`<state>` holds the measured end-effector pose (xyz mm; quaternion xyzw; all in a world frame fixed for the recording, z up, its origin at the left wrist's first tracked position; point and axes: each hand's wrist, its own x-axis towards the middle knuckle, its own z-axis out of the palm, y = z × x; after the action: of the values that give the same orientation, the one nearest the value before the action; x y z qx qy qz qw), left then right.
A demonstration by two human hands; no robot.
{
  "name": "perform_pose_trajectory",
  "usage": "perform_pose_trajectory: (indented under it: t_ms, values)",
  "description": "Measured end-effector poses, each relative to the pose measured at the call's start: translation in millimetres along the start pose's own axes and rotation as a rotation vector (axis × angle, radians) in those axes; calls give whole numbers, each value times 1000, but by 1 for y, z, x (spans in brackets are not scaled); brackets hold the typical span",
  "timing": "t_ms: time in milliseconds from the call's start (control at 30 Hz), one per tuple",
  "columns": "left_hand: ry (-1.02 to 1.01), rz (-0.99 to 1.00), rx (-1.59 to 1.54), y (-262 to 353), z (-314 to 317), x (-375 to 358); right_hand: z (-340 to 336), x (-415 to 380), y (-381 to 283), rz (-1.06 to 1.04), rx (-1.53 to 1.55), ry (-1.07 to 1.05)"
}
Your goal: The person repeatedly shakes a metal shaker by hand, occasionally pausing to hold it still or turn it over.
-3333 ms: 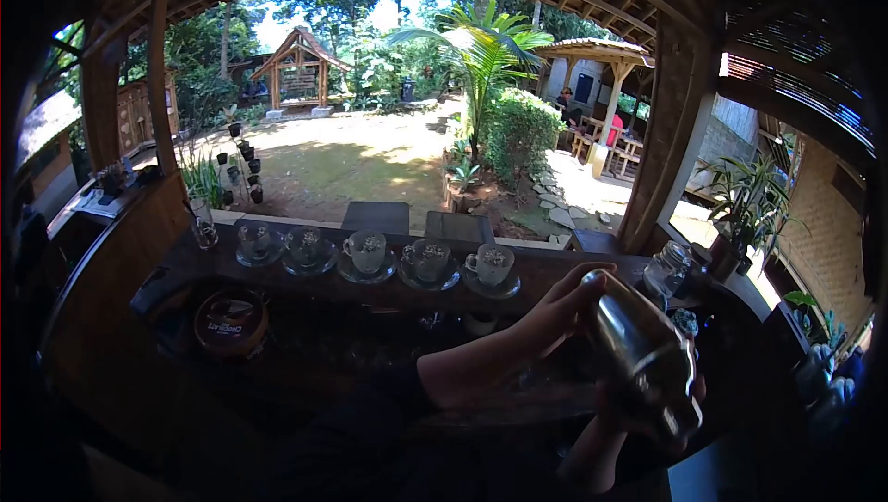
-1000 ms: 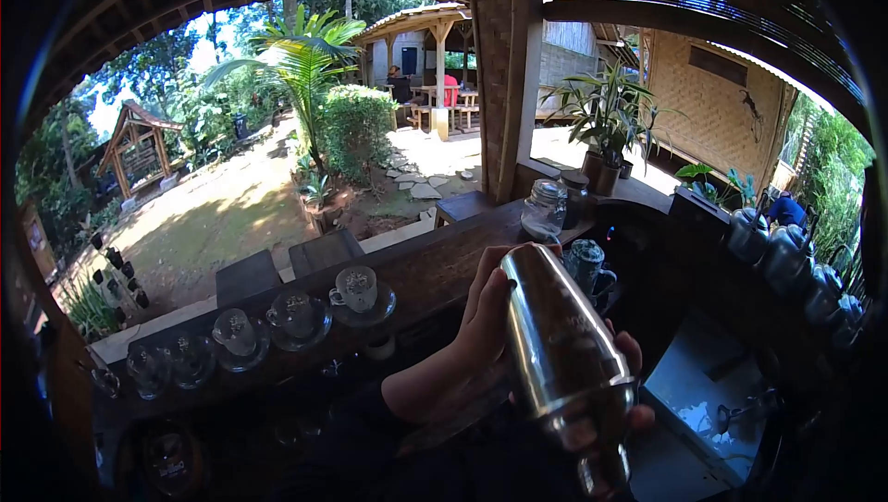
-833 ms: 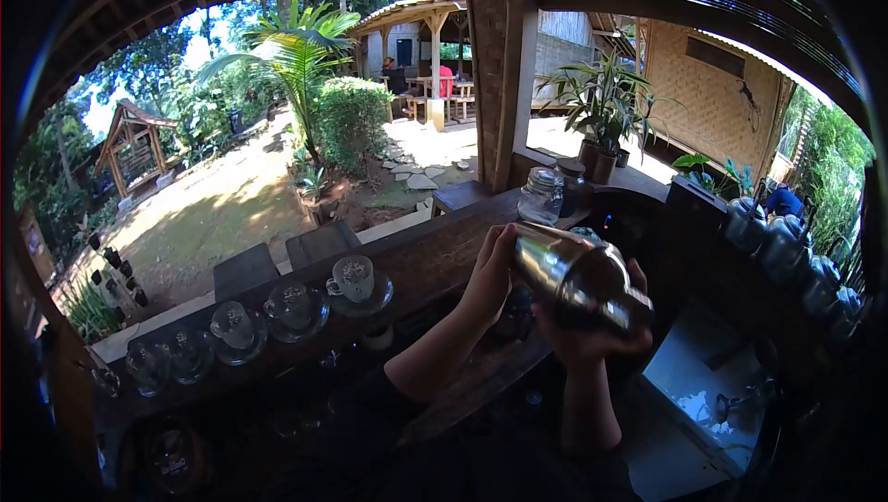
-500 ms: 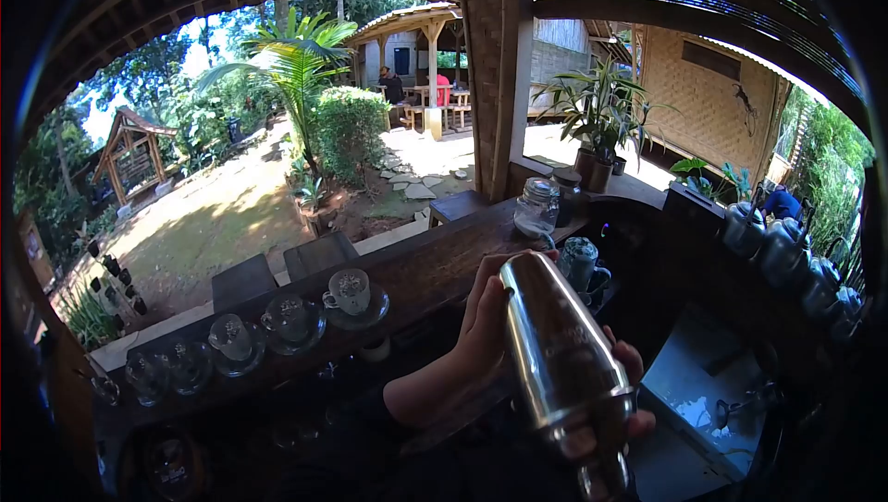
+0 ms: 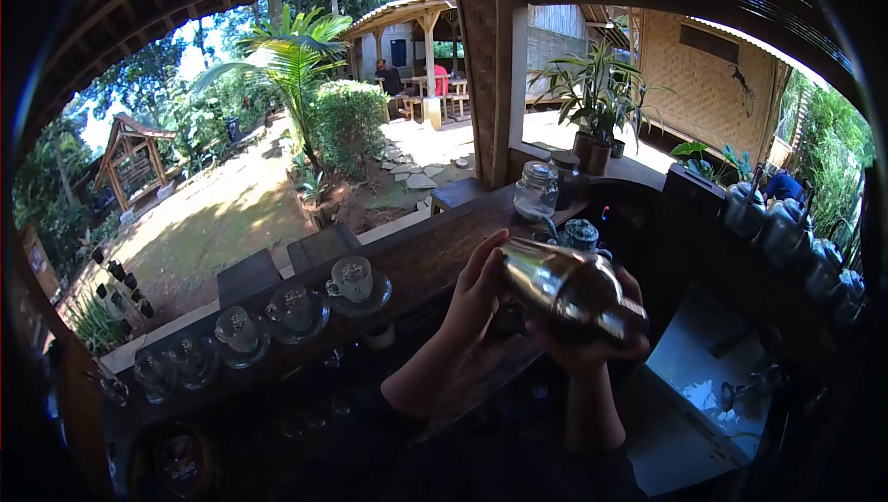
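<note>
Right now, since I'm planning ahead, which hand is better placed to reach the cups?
Probably your left hand: it's nearer the cups than your right hand, though both hold the metal shaker.

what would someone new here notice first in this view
Probably the shiny metal shaker, tilted between the left hand and the right hand, just right of centre. Next, the row of glass cups along the wooden counter to the left. Beyond the counter, the bright palm stands out beside the sunlit yard.
</note>
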<state>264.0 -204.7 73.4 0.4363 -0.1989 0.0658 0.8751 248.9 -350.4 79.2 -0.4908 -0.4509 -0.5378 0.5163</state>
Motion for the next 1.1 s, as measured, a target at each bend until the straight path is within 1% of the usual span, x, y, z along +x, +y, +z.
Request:
perform_pose_trajectory:
  t_ms: [67,100,133,200,267,300,333,400,433,467,533,600,633,667,700,733,800,833,867,933,967,1000,1067,1100]
  values:
    - [180,-161,-8,-32,-29,20,-2,-25,47,187,-175,9]
    - [195,-150,-5,-32,-27,12,1,-29,46,270,-55,67]
    - [194,-125,1,-23,-18,9,1,-21,38,81,-81,72]
    - [56,49,27,0,2,-10,-3,-12,-9,219,179,-54]
    - [-114,185,56,13,13,-19,-14,-27,-55,891,834,173]
    - [-122,214,45,9,11,-15,-11,-20,-43,416,945,-50]
    - [-126,242,34,6,8,-10,0,-30,-31,231,836,11]
    - [-8,141,130,-1,7,7,-10,-15,-10,53,292,-153]
    - [41,-45,61,-18,-11,18,4,-21,14,-199,-174,7]
    - [149,-90,33,-27,-17,20,1,-25,20,25,-214,-54]
    - [208,-127,11,-25,-10,7,2,-25,12,140,-132,3]
    - [68,-3,-17,-7,3,-9,-1,-24,-3,-147,58,-29]
    - [-26,84,64,11,13,-19,-14,-38,-21,106,326,-128]
    - [-120,184,62,26,29,-28,-25,-49,-33,358,592,-227]
    - [-151,263,130,28,29,-28,-23,-46,-30,358,595,-231]
    - [-181,340,198,30,29,-28,-18,-37,-24,258,415,-183]
    - [-43,196,163,17,18,-5,-4,-17,-9,70,57,-87]
    - [47,60,97,3,8,13,2,-8,0,-23,-120,-41]
    - [101,-43,101,-22,-20,36,5,-11,26,-67,-160,-2]
    - [226,-146,183,-29,-27,36,9,-15,36,134,-103,-48]
    - [184,-17,162,-34,-25,38,7,-15,35,-53,3,-27]
    - [105,117,125,-17,-6,25,12,-11,27,-276,141,22]
    - [-53,212,136,12,22,2,-16,-53,-10,433,892,119]
    - [-53,214,138,16,30,0,-22,-36,-33,514,826,11]
